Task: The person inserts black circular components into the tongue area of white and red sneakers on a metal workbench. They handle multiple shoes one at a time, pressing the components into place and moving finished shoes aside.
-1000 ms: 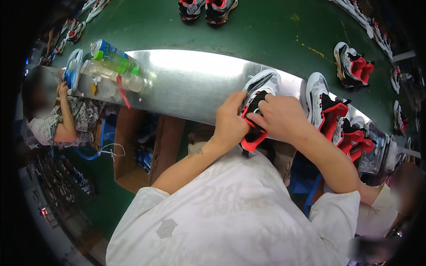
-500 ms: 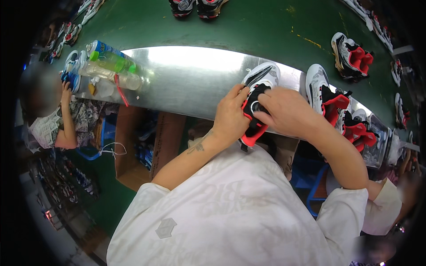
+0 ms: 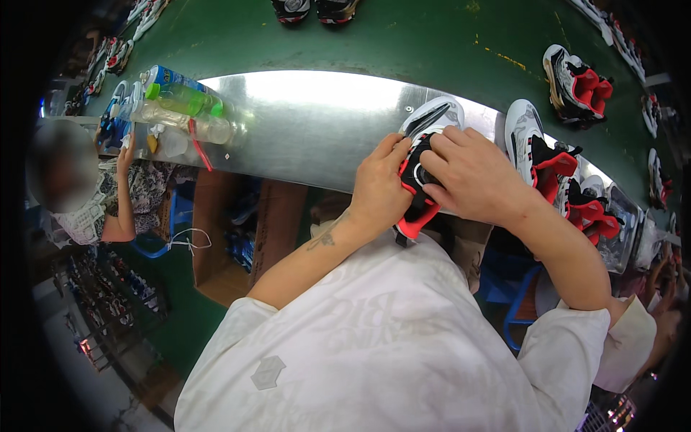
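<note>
A white, black and red sneaker [image 3: 415, 173] lies on the steel work surface [image 3: 309, 122], its toe pointing away from me and its red-lined heel toward my shirt. My left hand [image 3: 381, 186] is closed around its left side, fingers at the black upper. My right hand [image 3: 481, 175] bends over the right side, with curled fingers pressed on the tongue and lacing area; what lies under the fingertips is hidden. A thin pale ring shape shows on the black upper between my hands. Just right of my right hand stands a similar sneaker [image 3: 524, 133].
More red-lined sneakers [image 3: 592, 216] stand at the right beside a clear tray [image 3: 620, 230]. A sneaker pair [image 3: 576, 86] sits on the green surface [image 3: 432, 43]. Bottles [image 3: 183, 101] lie at the left, near a co-worker [image 3: 119, 191]. Below is a cardboard box [image 3: 281, 216].
My right fingers have shifted up the sneaker's upper and bent more over it. My left hand keeps its hold. The co-worker's arm at the left has moved, and the whole view has shifted slightly.
</note>
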Tool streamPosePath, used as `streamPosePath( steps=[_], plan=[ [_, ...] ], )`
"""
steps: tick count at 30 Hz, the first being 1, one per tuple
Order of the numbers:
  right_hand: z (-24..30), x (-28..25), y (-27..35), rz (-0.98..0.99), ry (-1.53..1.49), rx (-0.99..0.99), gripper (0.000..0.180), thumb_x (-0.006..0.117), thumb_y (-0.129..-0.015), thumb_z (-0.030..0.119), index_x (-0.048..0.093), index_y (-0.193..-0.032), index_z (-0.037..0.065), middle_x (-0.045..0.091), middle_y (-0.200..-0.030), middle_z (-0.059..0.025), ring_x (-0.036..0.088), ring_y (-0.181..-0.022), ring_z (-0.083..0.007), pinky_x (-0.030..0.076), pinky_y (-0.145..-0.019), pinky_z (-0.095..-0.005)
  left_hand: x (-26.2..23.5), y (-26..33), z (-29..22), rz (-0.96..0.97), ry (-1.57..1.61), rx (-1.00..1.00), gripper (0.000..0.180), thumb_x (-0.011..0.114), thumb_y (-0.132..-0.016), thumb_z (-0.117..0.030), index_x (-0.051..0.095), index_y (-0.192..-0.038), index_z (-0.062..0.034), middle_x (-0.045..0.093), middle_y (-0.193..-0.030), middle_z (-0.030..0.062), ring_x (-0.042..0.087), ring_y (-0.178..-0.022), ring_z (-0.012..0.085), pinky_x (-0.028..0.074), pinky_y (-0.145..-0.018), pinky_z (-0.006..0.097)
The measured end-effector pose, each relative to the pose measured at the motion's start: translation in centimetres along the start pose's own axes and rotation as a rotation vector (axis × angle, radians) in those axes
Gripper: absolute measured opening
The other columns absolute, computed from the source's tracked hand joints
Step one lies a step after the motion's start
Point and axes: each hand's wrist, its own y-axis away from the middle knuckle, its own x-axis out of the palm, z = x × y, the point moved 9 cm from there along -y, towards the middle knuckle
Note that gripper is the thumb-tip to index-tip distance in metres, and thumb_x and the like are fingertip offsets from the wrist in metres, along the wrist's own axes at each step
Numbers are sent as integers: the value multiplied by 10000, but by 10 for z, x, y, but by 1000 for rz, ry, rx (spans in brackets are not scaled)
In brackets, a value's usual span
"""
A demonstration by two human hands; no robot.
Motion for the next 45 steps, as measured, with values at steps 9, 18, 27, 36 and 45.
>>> streamPosePath(
  steps=[9,18,27,36,45],
  plan=[
    [-9,12,6,14,-100,87,379,677,-1004,385,719,-841,46,714,-713,-153,716,-672,-366,560,-623,-496,4,0,2,12,-9,-4,560,673,-736,128,656,-1296,95,662,-1336,239,689,-1110,489,588,-915,486],
    [-5,-2,6,17,-67,-13,397,693,-1006,416,705,-847,53,720,-760,-147,730,-767,-375,552,-703,-491,5,1,3,8,8,-9,516,669,-773,115,652,-1288,83,662,-1315,236,679,-1109,497,579,-907,497],
    [-11,9,22,-40,-112,259,450,690,-1010,434,691,-810,31,723,-777,-180,717,-749,-389,560,-699,-503,5,2,2,15,-45,25,530,748,-784,74,668,-1308,78,704,-1301,213,737,-1022,426,604,-881,428],
    [-13,13,27,-28,-84,276,406,706,-991,417,702,-857,33,732,-809,-163,729,-777,-361,568,-702,-484,4,0,-3,40,-35,17,548,782,-751,61,675,-1288,70,711,-1279,201,741,-1000,412,607,-848,429],
    [-20,32,30,224,-123,455,322,754,-940,350,690,-925,35,709,-910,-132,703,-916,-334,564,-805,-453,5,1,-2,33,-55,57,580,809,-733,47,668,-1294,83,701,-1304,204,745,-983,410,613,-826,434]
  ],
)
